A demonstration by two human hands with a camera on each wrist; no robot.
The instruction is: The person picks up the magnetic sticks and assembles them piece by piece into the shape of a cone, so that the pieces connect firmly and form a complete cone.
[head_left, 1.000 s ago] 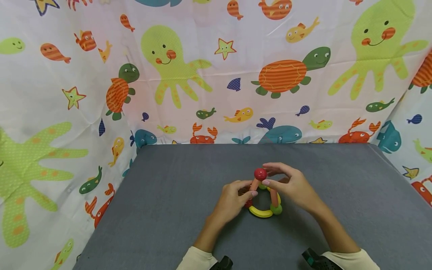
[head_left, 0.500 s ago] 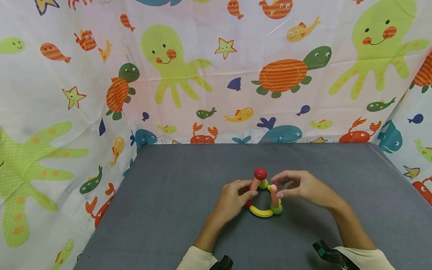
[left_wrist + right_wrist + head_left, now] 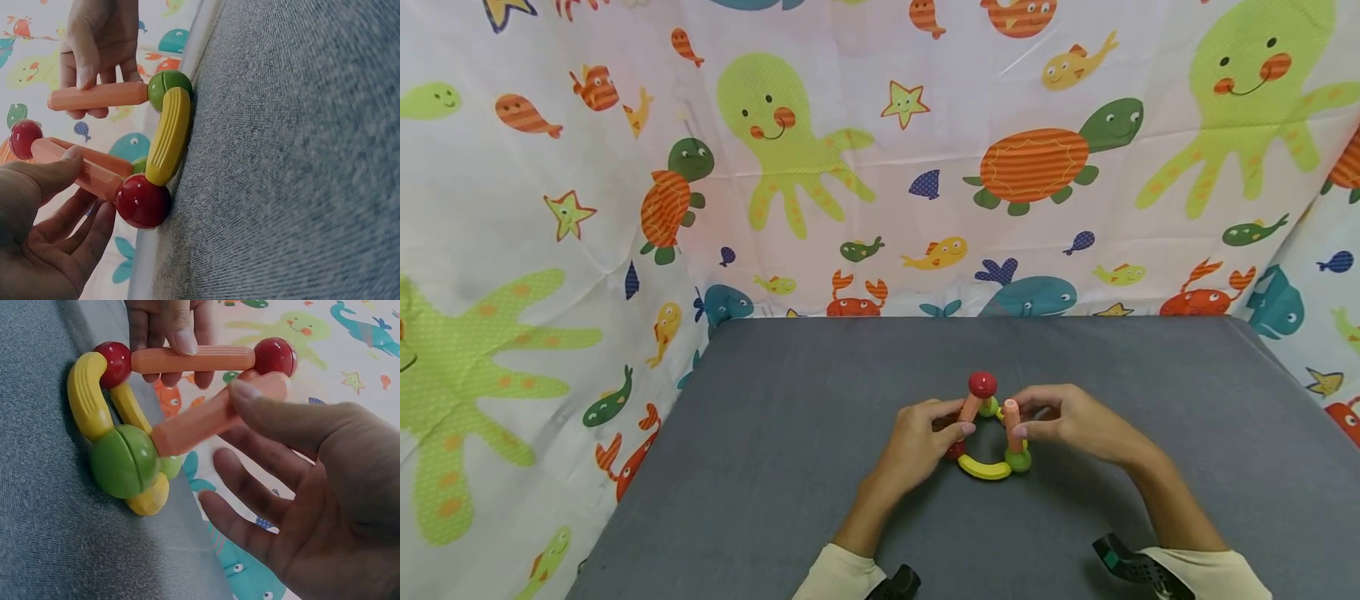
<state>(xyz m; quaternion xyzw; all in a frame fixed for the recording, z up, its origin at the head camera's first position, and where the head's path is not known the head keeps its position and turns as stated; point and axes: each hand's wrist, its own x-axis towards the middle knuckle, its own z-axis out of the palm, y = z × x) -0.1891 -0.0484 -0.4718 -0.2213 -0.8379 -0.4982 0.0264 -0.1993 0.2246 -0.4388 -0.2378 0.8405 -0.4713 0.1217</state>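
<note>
On the grey table, curved yellow rods (image 3: 984, 468) and balls form a ring from which straight orange rods rise. My left hand (image 3: 917, 442) pinches one orange rod (image 3: 94, 178) between thumb and fingers. That rod leans from a red ball (image 3: 142, 201) at the ring up to another red ball (image 3: 982, 384) on top. A further orange rod partly shows behind it, meeting the same top ball. My right hand (image 3: 1063, 421) pinches a separate orange rod (image 3: 1012, 425), its lower end on a green ball (image 3: 125, 461) and its upper end bare.
The grey table (image 3: 790, 400) extends around the toy on all sides. Behind it hangs a white curtain (image 3: 880, 183) printed with sea animals, which also runs down the left and right sides.
My right hand has left the top red ball, moved right and slightly down, and now pinches the bare-topped orange rod. My left hand keeps its grip. The head view has shifted slightly.
</note>
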